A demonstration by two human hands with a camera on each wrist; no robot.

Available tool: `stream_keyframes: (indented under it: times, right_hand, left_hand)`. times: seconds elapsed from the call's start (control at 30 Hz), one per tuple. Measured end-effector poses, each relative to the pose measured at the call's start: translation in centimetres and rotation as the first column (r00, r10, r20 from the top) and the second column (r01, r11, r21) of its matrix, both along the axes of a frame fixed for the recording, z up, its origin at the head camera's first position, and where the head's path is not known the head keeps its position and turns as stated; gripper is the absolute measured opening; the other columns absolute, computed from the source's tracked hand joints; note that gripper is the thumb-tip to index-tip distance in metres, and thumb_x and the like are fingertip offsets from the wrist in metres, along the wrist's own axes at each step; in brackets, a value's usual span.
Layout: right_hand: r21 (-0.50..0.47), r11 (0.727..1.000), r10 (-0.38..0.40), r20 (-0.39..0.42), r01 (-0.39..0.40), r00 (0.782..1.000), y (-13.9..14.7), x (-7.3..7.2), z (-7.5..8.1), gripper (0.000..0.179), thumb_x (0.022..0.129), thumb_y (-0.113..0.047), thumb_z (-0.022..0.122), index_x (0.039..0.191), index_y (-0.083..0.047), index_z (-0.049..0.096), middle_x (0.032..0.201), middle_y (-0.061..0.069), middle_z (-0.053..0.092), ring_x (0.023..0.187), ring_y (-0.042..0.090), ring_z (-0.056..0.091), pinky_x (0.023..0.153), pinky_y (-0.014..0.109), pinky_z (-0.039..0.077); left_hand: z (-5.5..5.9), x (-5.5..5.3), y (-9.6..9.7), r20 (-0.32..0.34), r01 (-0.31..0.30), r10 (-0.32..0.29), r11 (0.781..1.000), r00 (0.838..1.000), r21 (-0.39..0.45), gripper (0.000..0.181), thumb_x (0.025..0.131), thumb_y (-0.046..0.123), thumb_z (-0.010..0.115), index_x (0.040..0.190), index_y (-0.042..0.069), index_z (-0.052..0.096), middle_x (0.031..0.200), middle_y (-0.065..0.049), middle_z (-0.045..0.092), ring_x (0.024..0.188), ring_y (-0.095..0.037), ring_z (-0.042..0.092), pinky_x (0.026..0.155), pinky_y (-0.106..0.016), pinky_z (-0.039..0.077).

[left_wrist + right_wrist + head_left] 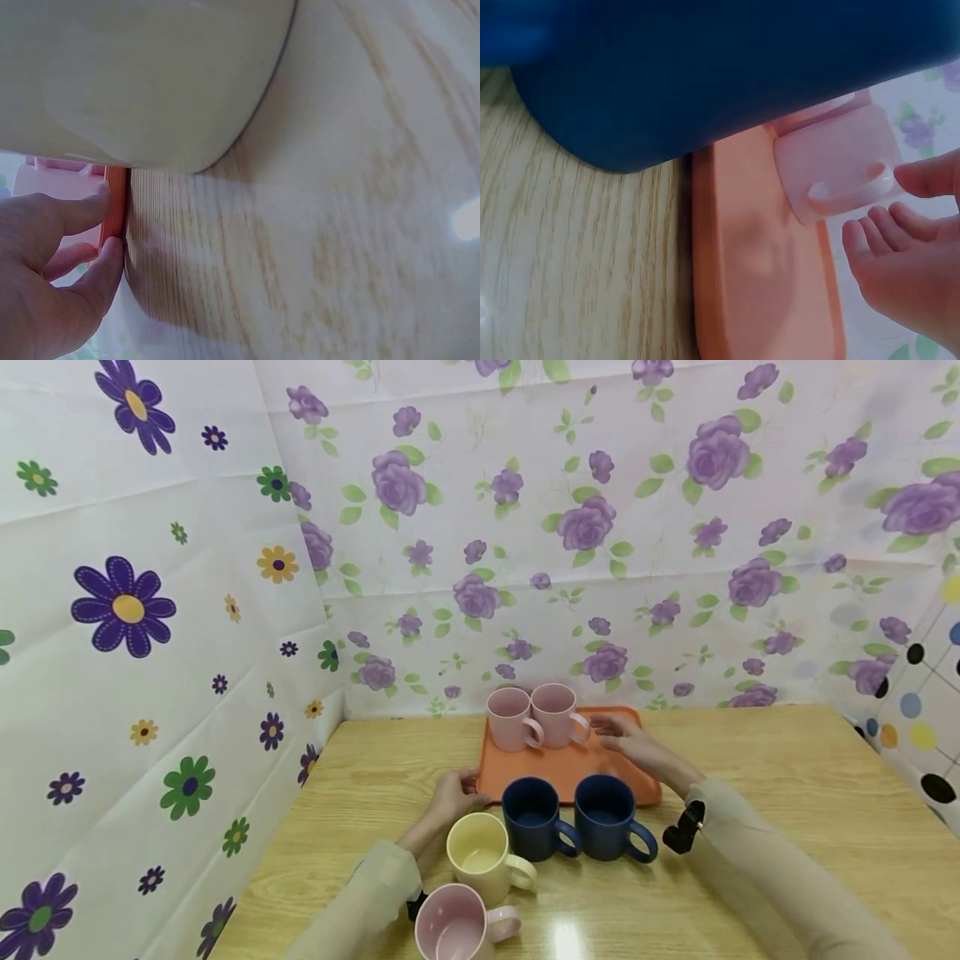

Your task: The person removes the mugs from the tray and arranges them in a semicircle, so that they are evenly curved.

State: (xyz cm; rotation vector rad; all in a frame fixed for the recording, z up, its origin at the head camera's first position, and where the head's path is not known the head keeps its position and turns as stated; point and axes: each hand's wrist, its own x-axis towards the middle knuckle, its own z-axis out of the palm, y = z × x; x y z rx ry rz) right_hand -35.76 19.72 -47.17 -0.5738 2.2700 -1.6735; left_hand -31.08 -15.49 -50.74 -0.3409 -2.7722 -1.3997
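An orange tray (536,767) lies on the table near the back wall. My left hand (453,795) pinches its rim (115,202) at the left front corner, as the left wrist view shows. Two pink mugs stand side by side on the tray's back left part, a left one (508,731) and a right one (553,727). Over the tray's back right part, my right hand (628,742) has its fingers loosely bent close to the right mug's handle (855,196), holding nothing. Two navy mugs, one left (528,835) and one right (600,837), stand before the tray's front edge.
A yellow mug (480,868) stands beside my left wrist. Nearer still is another pink mug (453,928), close to the left sleeve (367,893). The wooden table (765,777) ends at flower-patterned sheets (420,635) at the back and left.
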Motion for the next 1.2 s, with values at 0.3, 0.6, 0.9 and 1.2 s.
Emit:
stream_keyframes:
  times: [0.3, 0.6, 0.9, 1.2]
  right_hand:
    - [-0.052, 0.996, 0.071, -0.019, -0.072, 0.997, -0.3, -0.2, -0.1, 0.052, 0.102, -0.004, 0.041, 0.151, 0.002, 0.024, 0.15, 0.032, 0.031, 0.137, 0.049, 0.03, 0.111, 0.064, 0.027]
    - [0.033, 0.998, -0.047, -0.057, 0.049, 0.997, -1.2, 0.1, 0.1, 0.032, 0.099, -0.014, 0.055, 0.121, 0.008, 0.059, 0.111, 0.028, 0.063, 0.097, 0.033, 0.06, 0.088, 0.046, 0.052]
    - [0.103, 0.979, -0.161, -0.144, 0.176, 0.976, -0.2, 1.1, -0.2, 0.02, 0.096, -0.009, 0.058, 0.101, 0.009, 0.065, 0.088, 0.019, 0.068, 0.079, 0.015, 0.061, 0.073, 0.029, 0.053]
    - [0.088, 0.943, -0.309, -0.121, 0.32, 0.943, 1.5, 3.2, -0.1, 0.033, 0.097, -0.012, 0.058, 0.121, 0.01, 0.061, 0.102, 0.025, 0.07, 0.091, 0.027, 0.07, 0.081, 0.038, 0.059]
  left_hand:
    - [0.1, 0.1, 0.1, 0.001, 0.01, -0.01, 1.0, 1.0, 0.0, 0.054, 0.077, 0.002, 0.079, 0.124, -0.012, 0.058, 0.1, -0.022, 0.069, 0.082, -0.021, 0.066, 0.069, -0.026, 0.056]
    - [0.0, -0.1, 0.3, 0.015, 0.023, -0.023, 1.0, 1.0, 0.002, 0.054, 0.078, 0.002, 0.078, 0.127, -0.009, 0.058, 0.102, -0.02, 0.069, 0.084, -0.021, 0.066, 0.069, -0.025, 0.057]
    - [0.0, 0.1, 0.4, 0.025, 0.01, -0.01, 1.0, 1.0, 0.021, 0.054, 0.077, 0.001, 0.078, 0.126, -0.01, 0.058, 0.103, -0.022, 0.069, 0.085, -0.023, 0.066, 0.07, -0.026, 0.057]
    - [0.0, 0.1, 0.0, 0.005, 0.018, -0.018, 1.0, 1.0, 0.01, 0.052, 0.078, 0.0, 0.077, 0.125, -0.011, 0.058, 0.1, -0.022, 0.069, 0.086, -0.026, 0.067, 0.071, -0.028, 0.058]
